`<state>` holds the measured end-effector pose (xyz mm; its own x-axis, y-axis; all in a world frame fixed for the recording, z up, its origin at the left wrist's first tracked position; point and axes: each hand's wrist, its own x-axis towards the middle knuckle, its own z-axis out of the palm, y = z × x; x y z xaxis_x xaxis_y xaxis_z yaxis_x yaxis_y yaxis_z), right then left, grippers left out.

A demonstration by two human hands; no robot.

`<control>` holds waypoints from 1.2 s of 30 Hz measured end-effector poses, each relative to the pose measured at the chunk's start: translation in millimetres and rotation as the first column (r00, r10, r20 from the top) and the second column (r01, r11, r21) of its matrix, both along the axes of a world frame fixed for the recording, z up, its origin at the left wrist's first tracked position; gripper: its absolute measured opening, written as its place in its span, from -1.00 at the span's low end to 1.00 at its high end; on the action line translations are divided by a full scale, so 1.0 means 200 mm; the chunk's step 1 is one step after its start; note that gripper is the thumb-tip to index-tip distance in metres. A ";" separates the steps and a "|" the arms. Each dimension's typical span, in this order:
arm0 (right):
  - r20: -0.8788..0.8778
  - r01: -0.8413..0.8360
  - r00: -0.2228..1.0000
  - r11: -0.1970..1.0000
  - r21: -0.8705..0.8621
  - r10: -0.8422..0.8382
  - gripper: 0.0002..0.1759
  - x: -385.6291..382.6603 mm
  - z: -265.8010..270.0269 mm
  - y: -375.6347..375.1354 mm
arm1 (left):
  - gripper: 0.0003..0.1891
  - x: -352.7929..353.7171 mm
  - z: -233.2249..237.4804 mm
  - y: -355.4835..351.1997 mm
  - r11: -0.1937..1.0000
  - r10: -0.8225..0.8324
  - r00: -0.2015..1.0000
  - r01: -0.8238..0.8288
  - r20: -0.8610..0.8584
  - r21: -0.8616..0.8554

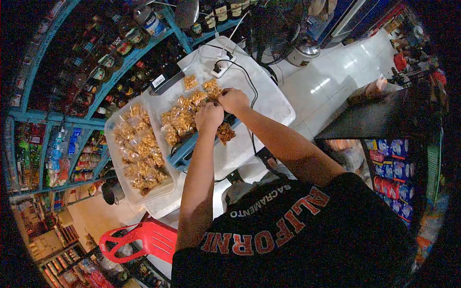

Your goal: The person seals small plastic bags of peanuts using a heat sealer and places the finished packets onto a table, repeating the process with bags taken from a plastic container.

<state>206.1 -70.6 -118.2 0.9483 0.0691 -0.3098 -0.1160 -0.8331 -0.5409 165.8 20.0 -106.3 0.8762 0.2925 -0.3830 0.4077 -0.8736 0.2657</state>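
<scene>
My left hand [210, 116] is closed in a fist above a blue bar-shaped device [185, 152] on the white table. Beside it, nearly touching, my right hand [234, 101] is closed too, fingers bent downward. What the fingers grip is hidden. A clear packet of brown snacks [225, 133] lies just below the hands, between my forearms. Filled packets [185, 111] are heaped left of my left hand, and another packet [211, 88] is close to my right hand. Further left, a translucent tub [169, 178] holds several more packets.
A power strip [221, 68] with cables is on the white table [276, 103]. A black fan [276, 33] stands behind it. A red plastic chair [153, 240] is at lower left. Blue shelves [57, 119] with bottles line the left; a dark counter [365, 115] is on the right.
</scene>
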 end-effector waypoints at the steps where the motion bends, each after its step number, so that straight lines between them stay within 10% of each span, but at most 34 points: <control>1: -0.002 0.000 1.000 1.000 -0.003 0.000 -0.63 0.00 0.00 0.00 | -0.56 0.00 0.00 0.00 1.000 0.015 1.000 -0.016 -0.023 -0.017; 13: 0.060 -0.032 0.998 0.999 -0.027 0.034 -0.65 0.01 -0.06 0.01 | -0.59 0.01 -0.11 0.05 0.982 -0.181 0.981 0.178 0.063 0.056; 36: 0.000 0.014 1.000 0.998 0.058 -0.014 -0.57 0.02 -0.06 0.01 | -0.57 -0.01 0.00 0.00 0.998 -0.058 0.996 0.057 0.072 0.017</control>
